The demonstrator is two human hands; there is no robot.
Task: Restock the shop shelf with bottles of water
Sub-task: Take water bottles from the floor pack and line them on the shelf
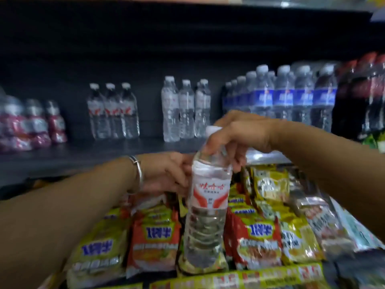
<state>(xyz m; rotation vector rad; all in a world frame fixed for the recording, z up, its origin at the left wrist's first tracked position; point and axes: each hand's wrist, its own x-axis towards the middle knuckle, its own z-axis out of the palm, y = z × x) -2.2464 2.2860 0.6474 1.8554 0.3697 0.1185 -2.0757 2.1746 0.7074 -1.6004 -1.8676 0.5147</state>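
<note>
We pinch the full, heavy, crushable water bottle at its neck with right hand, left hand gripping its shoulder.

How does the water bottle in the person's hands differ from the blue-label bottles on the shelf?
The held bottle has a white label with red marks; the blue-label bottles carry blue bands. It hangs alone above snack packets, gripped near its neck by the right hand; they stand packed on the shelf. All are clear with pale caps.
</note>
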